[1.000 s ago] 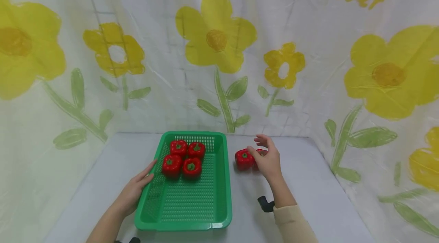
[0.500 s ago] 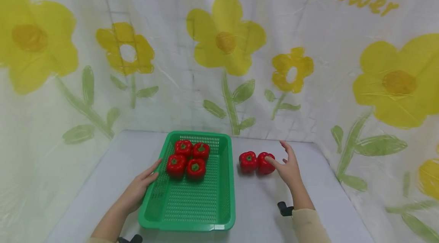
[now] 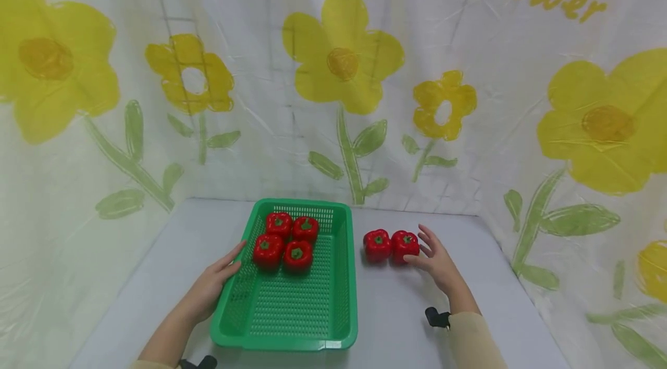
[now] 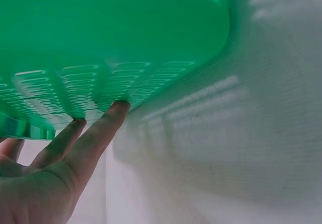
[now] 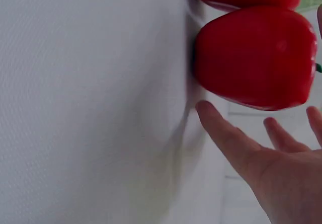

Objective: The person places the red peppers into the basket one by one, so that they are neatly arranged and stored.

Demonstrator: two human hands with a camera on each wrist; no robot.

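Note:
My left hand point(image 3: 204, 292) lies along the left side of the green basket point(image 3: 297, 344). In the left wrist view its extended fingers point(image 4: 95, 141) touch the slotted outer wall. Several red bell peppers point(image 3: 268, 252) sit upright in the basket's far left part. Two more stand side by side on the table to its right: a left bell pepper point(image 3: 377, 245) and a right bell pepper point(image 3: 401, 244). Close beside the right one is my right hand point(image 3: 439, 267), thumb and fingers spread with nothing between them. The right wrist view shows a small gap between the nearest fingertip and that pepper point(image 5: 254, 58).
The white table point(image 3: 396, 322) runs back to a hanging curtain point(image 3: 250, 143) printed with yellow flowers. A black wrist mount point(image 3: 436, 317) is strapped to the right arm, and another point(image 3: 200, 363) to the left.
My right hand has moved right, off the two loose peppers, then lowered beside the right one, which now stands more upright. The left hand stays on the basket. The head view has shifted slightly.

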